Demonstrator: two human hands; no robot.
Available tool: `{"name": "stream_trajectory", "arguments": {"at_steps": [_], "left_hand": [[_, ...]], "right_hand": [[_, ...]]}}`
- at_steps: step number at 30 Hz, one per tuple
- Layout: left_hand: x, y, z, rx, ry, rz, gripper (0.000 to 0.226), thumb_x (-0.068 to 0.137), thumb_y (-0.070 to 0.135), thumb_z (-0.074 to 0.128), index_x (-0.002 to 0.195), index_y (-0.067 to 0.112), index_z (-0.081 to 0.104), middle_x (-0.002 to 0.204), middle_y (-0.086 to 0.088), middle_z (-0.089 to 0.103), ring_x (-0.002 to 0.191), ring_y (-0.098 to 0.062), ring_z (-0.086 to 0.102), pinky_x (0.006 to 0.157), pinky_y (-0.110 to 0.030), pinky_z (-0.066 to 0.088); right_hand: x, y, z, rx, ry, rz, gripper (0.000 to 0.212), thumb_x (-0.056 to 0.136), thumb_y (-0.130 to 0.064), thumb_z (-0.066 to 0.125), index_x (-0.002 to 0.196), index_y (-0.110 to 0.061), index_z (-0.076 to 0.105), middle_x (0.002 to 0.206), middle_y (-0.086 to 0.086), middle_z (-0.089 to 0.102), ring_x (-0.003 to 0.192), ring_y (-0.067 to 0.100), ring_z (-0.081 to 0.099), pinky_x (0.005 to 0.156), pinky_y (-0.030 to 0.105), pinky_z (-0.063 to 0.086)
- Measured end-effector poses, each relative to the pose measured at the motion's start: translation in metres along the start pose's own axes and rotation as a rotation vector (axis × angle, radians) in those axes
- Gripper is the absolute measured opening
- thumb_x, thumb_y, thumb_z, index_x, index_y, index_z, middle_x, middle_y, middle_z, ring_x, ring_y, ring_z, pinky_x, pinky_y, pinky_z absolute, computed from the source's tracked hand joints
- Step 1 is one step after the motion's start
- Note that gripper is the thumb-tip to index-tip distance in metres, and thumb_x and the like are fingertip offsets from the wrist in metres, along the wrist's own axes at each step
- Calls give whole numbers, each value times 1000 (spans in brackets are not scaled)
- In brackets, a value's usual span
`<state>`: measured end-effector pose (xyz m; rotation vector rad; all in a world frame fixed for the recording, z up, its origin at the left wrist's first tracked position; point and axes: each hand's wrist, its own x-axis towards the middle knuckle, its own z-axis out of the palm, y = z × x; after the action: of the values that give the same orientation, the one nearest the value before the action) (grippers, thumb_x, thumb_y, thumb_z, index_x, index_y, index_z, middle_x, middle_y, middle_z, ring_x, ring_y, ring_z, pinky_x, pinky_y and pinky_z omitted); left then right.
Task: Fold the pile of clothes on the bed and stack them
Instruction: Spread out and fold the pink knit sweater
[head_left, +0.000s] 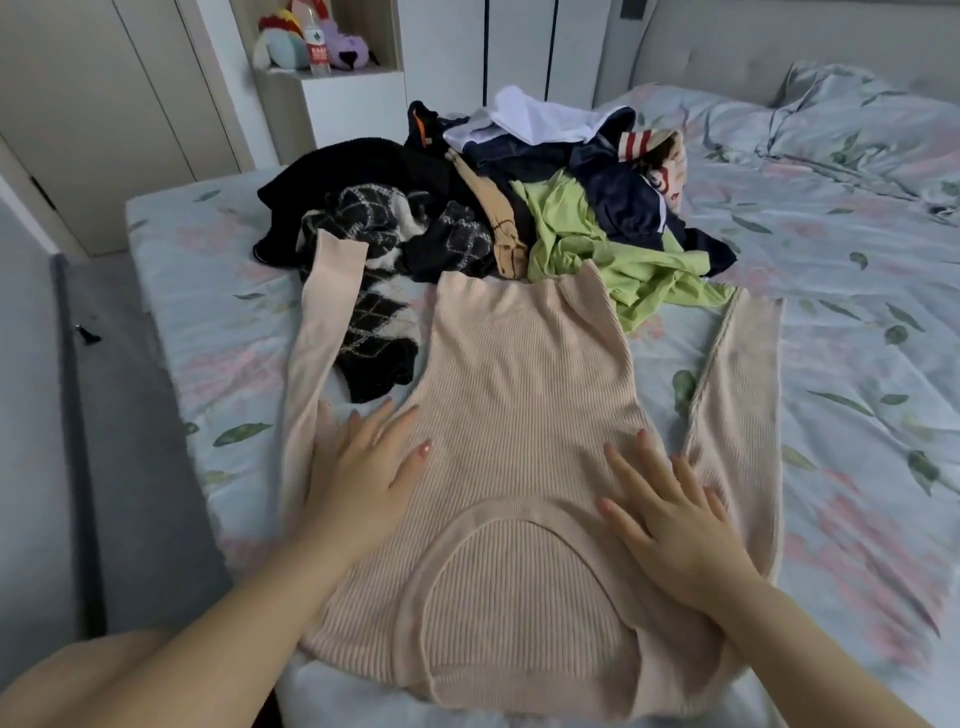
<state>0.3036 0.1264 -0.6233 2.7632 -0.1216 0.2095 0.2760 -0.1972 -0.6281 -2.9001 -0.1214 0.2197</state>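
Note:
A pale pink ribbed sweater (519, 395) lies spread flat on the bed, neckline toward me, hem toward the pile. Its two long sleeves run away from me along either side. My left hand (363, 478) rests flat with straight fingers on the sweater's left shoulder area. On the right shoulder area my right hand (670, 514) presses flat, fingers spread. Behind the sweater sits the pile of clothes (493, 197): a black and white checked knit (379, 291), a lime green garment (597, 249), navy pieces, a white top and a tan strip.
The bed (831, 364) has a light floral sheet, with pillows (857, 124) at the far right. The bed's left edge drops to a grey floor (130, 415). A white cabinet with plush toys and a bottle (318, 47) stands behind the pile.

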Motion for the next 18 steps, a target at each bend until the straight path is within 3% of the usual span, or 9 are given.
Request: {"name": "stream_trajectory", "arguments": {"at_steps": [2,4,6,10,18], "left_hand": [[12,-22,-20,32,154,-138,48,96,44,36,132,20,56,140,-10,49,126,-36,45,103,-48,40],[21,-50,-36,8,114,-402,40,94,38,52,128,16,54,133,-17,45,121,-41,45,98,-48,42],[25,-68,-45,-39,11,-550,48,89,43,62,125,14,51,129,-20,43,116,-42,49,94,-45,45],[31,-74,-39,-16,-102,-540,55,86,49,66,120,9,49,121,-17,51,106,-37,56,77,-37,44],[42,-66,-35,35,85,-497,29,99,31,49,99,3,59,101,-21,64,94,-40,60,73,-41,46]], "right_hand": [[0,-3,-5,73,50,-3,67,76,-79,0,138,-64,-18,159,-19,-24,150,23,-19,123,49,5],[2,-8,-11,132,86,-42,65,80,-76,7,140,-61,-10,161,-19,-16,149,16,-20,123,45,3],[4,-15,-14,158,109,-102,67,84,-72,13,147,-55,0,162,-18,-6,149,10,-16,124,39,3],[9,-30,-13,170,118,-174,73,86,-68,17,154,-40,18,163,-13,13,152,11,-2,124,36,8],[13,-38,-3,180,153,-217,71,87,-61,24,143,-26,50,150,-5,43,148,21,19,120,38,19]]}}
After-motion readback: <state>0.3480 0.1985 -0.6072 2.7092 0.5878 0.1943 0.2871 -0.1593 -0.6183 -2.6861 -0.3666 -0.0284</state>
